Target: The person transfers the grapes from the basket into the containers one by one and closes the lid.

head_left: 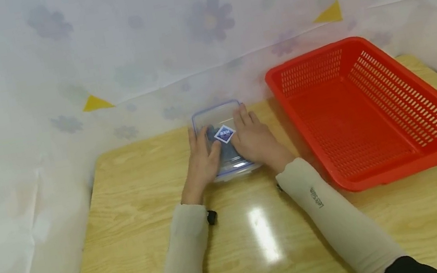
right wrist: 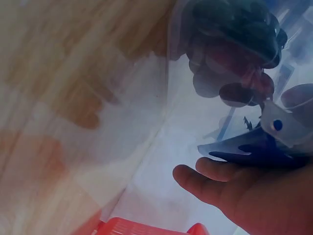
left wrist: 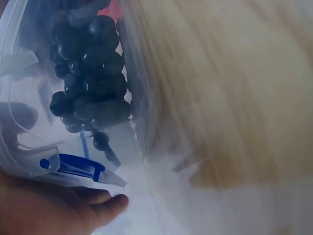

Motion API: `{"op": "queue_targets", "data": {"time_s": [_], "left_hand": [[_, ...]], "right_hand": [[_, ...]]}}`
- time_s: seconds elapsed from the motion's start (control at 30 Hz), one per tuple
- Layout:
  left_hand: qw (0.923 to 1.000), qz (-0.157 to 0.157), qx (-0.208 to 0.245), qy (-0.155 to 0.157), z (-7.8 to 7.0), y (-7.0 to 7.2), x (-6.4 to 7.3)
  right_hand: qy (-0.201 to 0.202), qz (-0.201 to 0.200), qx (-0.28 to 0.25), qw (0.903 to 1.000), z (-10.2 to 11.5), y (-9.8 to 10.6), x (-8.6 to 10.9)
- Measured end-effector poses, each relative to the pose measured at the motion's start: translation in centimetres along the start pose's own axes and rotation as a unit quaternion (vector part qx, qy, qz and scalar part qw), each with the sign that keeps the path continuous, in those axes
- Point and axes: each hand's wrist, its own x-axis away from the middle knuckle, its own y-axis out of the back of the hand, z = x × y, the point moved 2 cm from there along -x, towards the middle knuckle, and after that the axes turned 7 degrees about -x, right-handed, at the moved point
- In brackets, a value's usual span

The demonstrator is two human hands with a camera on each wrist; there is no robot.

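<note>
A clear plastic food box (head_left: 219,113) with a blue-edged lid and a diamond-shaped label (head_left: 224,134) lies near the back of the table. Dark grapes (left wrist: 90,73) show through its walls. My left hand (head_left: 202,163) rests along the left side, thumb over the lid. Along the right side lies my right hand (head_left: 258,141), its fingers stretched forward and its thumb on the lid near the label. In the left wrist view a blue-and-clear side latch (left wrist: 78,167) sticks outward beside the fingers. The right wrist view shows another blue latch (right wrist: 239,149) just above the fingers.
A large red plastic basket (head_left: 302,129) with slotted walls stands to the right of the box. Behind the wooden table (head_left: 138,228) hangs a pale flowered sheet (head_left: 131,39) with yellow triangular pieces on it.
</note>
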Motion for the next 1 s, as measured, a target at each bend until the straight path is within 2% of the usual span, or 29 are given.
{"op": "queue_targets", "data": {"time_s": [0.13, 0.23, 0.57, 0.8, 1.0], "left_hand": [[0.9981, 0.007, 0.037, 0.048, 0.27, -0.06, 0.39], [0.9966, 0.016, 0.046, 0.067, 0.36, 0.05, 0.58], [0.9974, 0.019, 0.031, 0.062, 0.26, -0.02, 0.40], [0.9976, 0.012, -0.004, 0.069, -0.02, -0.09, 0.43], [0.9957, 0.002, -0.051, 0.077, -0.58, 0.05, 0.52]], "right_hand": [[-0.005, 0.008, -0.001, 1.0000, 0.01, -0.17, 0.23], [-0.003, 0.017, -0.006, 0.9998, 0.05, -0.25, 0.38], [-0.010, 0.018, -0.016, 0.9997, 0.08, -0.01, 0.62], [-0.011, 0.018, -0.018, 0.9996, 0.14, 0.06, 0.74], [-0.011, 0.019, -0.018, 0.9996, 0.08, -0.04, 0.70]]}}
